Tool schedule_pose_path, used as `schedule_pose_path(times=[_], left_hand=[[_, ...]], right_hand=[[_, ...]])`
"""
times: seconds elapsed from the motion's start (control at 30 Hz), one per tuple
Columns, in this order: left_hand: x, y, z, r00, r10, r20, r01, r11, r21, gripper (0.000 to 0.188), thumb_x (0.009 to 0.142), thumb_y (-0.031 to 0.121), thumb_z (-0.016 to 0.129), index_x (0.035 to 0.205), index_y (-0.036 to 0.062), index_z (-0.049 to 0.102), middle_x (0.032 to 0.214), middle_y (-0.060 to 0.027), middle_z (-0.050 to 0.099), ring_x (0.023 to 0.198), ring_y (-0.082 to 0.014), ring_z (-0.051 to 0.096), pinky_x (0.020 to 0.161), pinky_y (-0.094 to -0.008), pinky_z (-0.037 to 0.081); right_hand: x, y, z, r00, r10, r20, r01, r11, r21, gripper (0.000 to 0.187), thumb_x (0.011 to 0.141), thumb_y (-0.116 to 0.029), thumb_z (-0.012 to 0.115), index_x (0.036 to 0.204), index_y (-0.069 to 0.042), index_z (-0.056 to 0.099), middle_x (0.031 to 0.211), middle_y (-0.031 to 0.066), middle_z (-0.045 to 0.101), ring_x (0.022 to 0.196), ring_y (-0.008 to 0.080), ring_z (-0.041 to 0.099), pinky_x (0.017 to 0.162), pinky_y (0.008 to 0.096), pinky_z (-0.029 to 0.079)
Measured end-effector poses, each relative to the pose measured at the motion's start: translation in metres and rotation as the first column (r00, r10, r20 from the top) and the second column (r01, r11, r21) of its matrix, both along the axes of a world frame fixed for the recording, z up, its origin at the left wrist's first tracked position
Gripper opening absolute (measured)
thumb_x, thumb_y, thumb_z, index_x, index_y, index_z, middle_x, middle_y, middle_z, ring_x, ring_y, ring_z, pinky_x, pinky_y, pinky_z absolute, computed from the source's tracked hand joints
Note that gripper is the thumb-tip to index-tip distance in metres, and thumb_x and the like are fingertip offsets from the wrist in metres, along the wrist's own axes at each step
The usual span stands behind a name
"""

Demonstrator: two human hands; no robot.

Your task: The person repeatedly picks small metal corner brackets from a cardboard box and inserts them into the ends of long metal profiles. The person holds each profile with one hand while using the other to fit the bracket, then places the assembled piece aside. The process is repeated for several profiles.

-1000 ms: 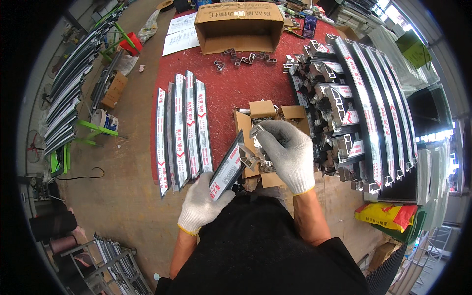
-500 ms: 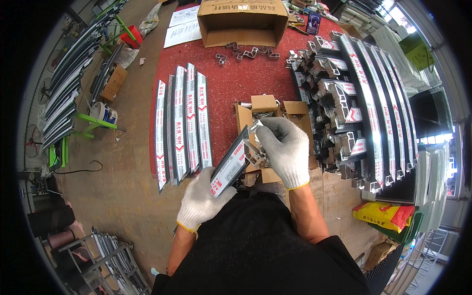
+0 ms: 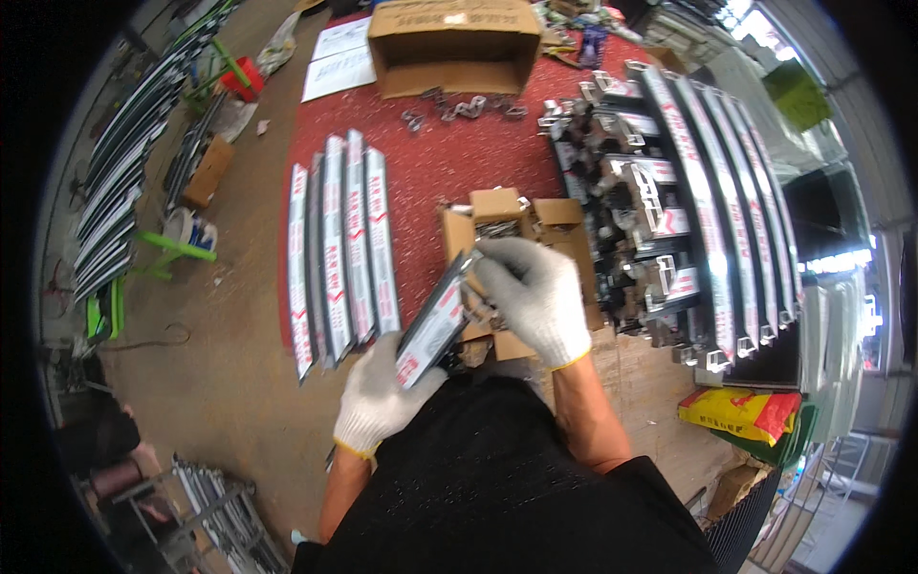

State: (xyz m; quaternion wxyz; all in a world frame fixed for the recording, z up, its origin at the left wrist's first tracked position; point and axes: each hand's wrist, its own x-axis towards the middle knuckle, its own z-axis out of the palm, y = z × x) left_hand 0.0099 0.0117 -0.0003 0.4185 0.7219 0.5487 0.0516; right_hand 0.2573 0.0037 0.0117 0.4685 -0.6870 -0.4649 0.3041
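Note:
Both my hands wear white knit gloves. My left hand (image 3: 378, 397) grips the near end of a short dark metal profile (image 3: 432, 322) with a white and red film on it. The profile tilts up toward the far right. My right hand (image 3: 532, 297) is closed at the profile's far end, pinching a small metal corner bracket (image 3: 475, 308) against it. Right under my hands sits a small open cardboard box (image 3: 504, 222) holding several metal brackets.
Several film-wrapped profiles (image 3: 339, 244) lie side by side on the red mat (image 3: 449, 158) at left. A stack of dark profiles (image 3: 669, 210) fills the right. A large open carton (image 3: 454, 43) and loose brackets (image 3: 459, 105) lie at the far end. A yellow-red sack (image 3: 741, 413) sits lower right.
My right hand has slid closer onto the profile's far end with the bracket. The whole view has shifted a little to the left and is blurred.

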Motion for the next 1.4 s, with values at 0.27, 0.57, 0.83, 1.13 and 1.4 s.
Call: schedule_pose_path(times=[0.27, 0.57, 0.83, 1.13, 1.4], left_hand=[[0.007, 0.000, 0.010, 0.998, 0.027, 0.054, -0.028, 1.000, 0.010, 0.059, 0.087, 0.036, 0.090, 0.120, -0.0071, 0.068, 0.104, -0.0305, 0.078, 0.099, -0.0474, 0.079, 0.087, -0.0507, 0.062], [0.016, 0.005, 0.021, 0.999, 0.004, 0.032, -0.006, 0.998, 0.055, 0.059, 0.089, 0.040, 0.091, 0.118, -0.0058, 0.068, 0.103, -0.0299, 0.078, 0.097, -0.0465, 0.079, 0.087, -0.0510, 0.062], [0.006, 0.025, 0.037, 0.984, -0.087, -0.157, 0.113, 0.980, 0.164, 0.067, 0.089, 0.040, 0.090, 0.128, -0.0074, 0.065, 0.109, -0.0308, 0.077, 0.109, -0.0450, 0.078, 0.092, -0.0508, 0.061], [0.002, 0.025, 0.033, 0.987, -0.080, -0.139, 0.115, 0.958, 0.261, 0.060, 0.084, 0.040, 0.093, 0.118, -0.0030, 0.069, 0.101, -0.0256, 0.077, 0.097, -0.0422, 0.080, 0.085, -0.0499, 0.063], [-0.051, 0.064, 0.056, 1.000, -0.010, -0.003, 0.011, 0.890, 0.456, 0.048, 0.089, 0.025, 0.084, 0.124, -0.0040, 0.067, 0.104, -0.0254, 0.072, 0.087, -0.0423, 0.072, 0.075, -0.0543, 0.056]], right_hand=[[0.006, 0.001, 0.006, 0.999, 0.012, 0.052, -0.013, 0.999, 0.030, 0.025, 0.100, -0.015, 0.078, 0.119, 0.001, 0.084, 0.102, 0.0154, 0.084, 0.084, 0.0189, 0.080, 0.078, 0.0338, 0.063], [0.016, 0.002, 0.007, 0.986, 0.152, 0.069, -0.154, 0.988, 0.027, 0.028, 0.105, -0.018, 0.075, 0.123, 0.002, 0.083, 0.106, 0.0168, 0.083, 0.093, 0.0191, 0.079, 0.087, 0.0350, 0.063], [0.013, -0.001, -0.018, 0.934, 0.118, -0.336, -0.083, 0.990, 0.117, 0.039, 0.120, -0.023, 0.056, 0.142, 0.006, 0.072, 0.118, 0.0105, 0.080, 0.100, 0.0144, 0.074, 0.093, 0.0318, 0.061], [0.020, -0.013, -0.019, 0.894, 0.023, -0.448, -0.008, 0.999, 0.036, 0.041, 0.121, -0.025, 0.054, 0.139, 0.005, 0.074, 0.111, 0.0080, 0.079, 0.094, 0.0120, 0.072, 0.086, 0.0298, 0.060], [0.014, -0.021, -0.020, 0.878, 0.023, -0.477, -0.041, 0.999, -0.027, 0.037, 0.118, -0.025, 0.063, 0.138, 0.003, 0.075, 0.112, 0.0064, 0.080, 0.096, 0.0087, 0.071, 0.087, 0.0268, 0.059]])
